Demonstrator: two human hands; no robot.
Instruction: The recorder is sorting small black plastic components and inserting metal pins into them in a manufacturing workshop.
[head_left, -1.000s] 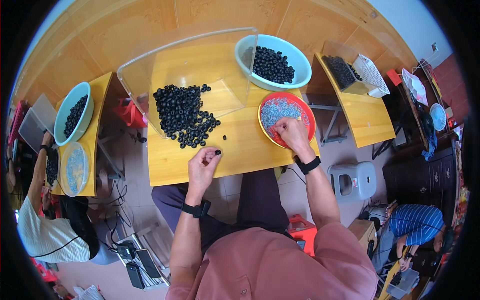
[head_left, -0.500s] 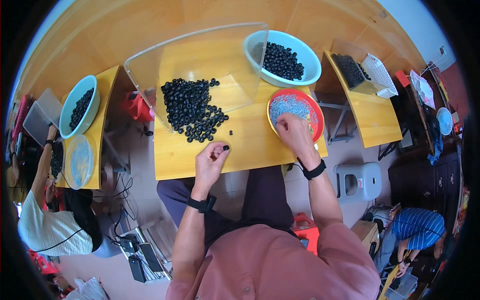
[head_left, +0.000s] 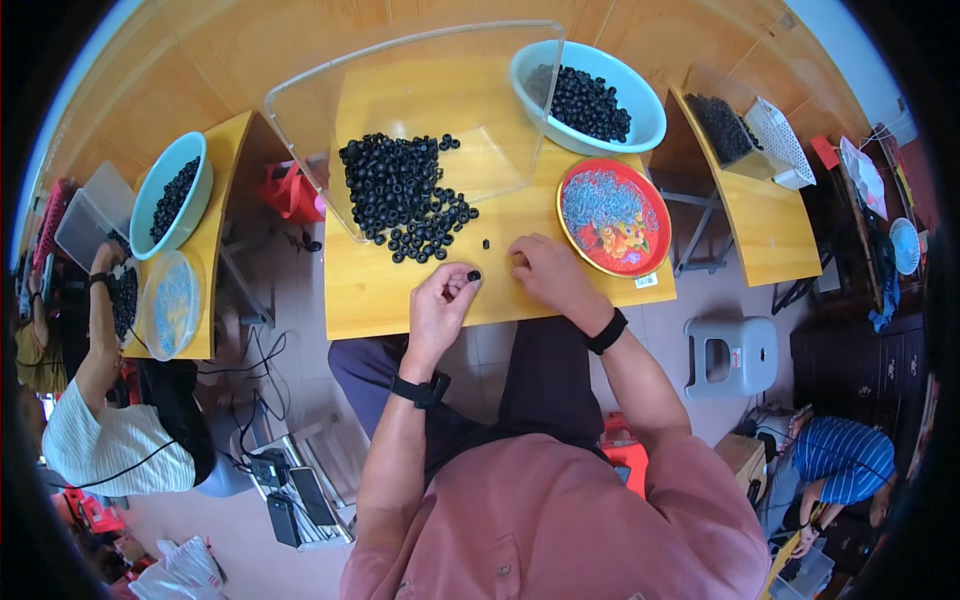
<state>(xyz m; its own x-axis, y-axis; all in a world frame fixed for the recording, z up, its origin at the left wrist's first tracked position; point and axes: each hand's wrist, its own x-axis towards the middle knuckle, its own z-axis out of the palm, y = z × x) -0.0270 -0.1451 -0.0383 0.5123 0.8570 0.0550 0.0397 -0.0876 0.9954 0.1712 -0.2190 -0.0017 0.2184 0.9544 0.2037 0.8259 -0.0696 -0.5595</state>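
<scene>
My left hand [head_left: 441, 305], near the front edge of the wooden table [head_left: 500, 300], pinches a small black ring-shaped part [head_left: 473, 276] between thumb and fingertips. To its right is my right hand [head_left: 550, 272], its fingers curled together over the tabletop; what they hold, if anything, is too small to make out. One loose black part [head_left: 486, 243] lies between and just beyond the hands. A heap of similar black parts [head_left: 392, 185] spreads behind my left hand. Beyond my right hand sits a round red tray [head_left: 651, 205] with many tiny grey-blue pieces [head_left: 598, 195] on it.
A light blue basin [head_left: 648, 118] of black parts stands at the back right. A clear plastic bin [head_left: 300, 160] lies around the heap. A grey stool [head_left: 745, 355] is on the floor at right. Two other people [head_left: 120, 440] work at left and lower right.
My right hand has moved from the red tray toward my left hand, over the table. My left hand keeps its pinch on the black part. The whole view has shifted slightly.
</scene>
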